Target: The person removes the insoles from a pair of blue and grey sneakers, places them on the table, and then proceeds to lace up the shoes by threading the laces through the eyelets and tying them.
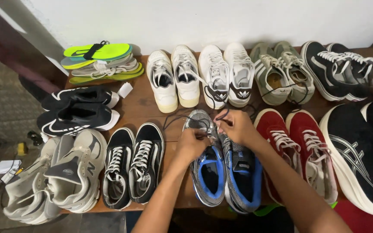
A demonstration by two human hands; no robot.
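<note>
Mostly hidden under both hands, the grey-blue shoe (207, 166) sits mid-counter (139, 105). Left hand (191, 144) curls closed over its laces; right hand (237, 126) pinches a dark lace (222, 114). Black shoes (368, 151) run off frame.

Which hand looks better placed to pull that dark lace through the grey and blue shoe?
The right hand, probably. It pinches the dark lace above the toe of the grey and blue shoe, while the left hand rests on that shoe, seemingly steadying it.
</note>
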